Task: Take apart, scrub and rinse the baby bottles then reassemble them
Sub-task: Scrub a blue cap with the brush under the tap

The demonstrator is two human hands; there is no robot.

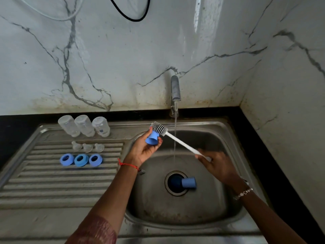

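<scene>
While the left hand point(146, 150) grips a cap point(151, 139) and the right hand point(216, 164) holds the brush point(179, 140) against it, a second cap point(189, 182) waits in the sink point(158, 199). Bottles point(84, 125), teats point(88, 147) and rings point(80, 160) sit apart on the drainer point(52, 182), seemingly washed; reassembly remains.

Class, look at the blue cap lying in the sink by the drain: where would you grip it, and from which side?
Pinch the blue cap across its curved wall, coming down from above, thumb on the near flank and fingers on the far. It lies on its side at the drain, ends pointing left and right.
</scene>
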